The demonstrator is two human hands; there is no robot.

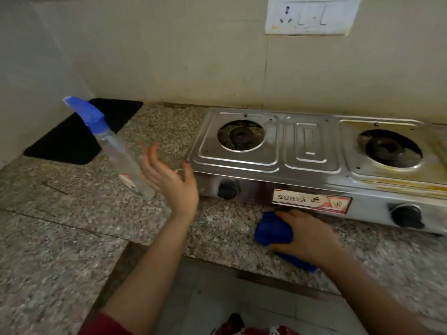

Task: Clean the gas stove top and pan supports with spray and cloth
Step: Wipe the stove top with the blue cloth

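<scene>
We see a spray bottle (125, 165) that is clear, with a blue top and a small red and white label low on its side. The cloth (272, 229) is bright blue. The stove (312, 151) is shiny silver, and its right side has yellow and brown stains. Its 2 burners (240, 135) are dark, almost black. Its 2 knobs (227, 189) are black. The sticker (312, 201) is white and red with dark letters. The counter (60, 226) is full of tiny grey, brown and black specks. The mat (72, 141) is plain black. The wall (169, 56) is cream, the switch plate (312, 15) is white, and the sleeve (106, 325) is dark red.
</scene>
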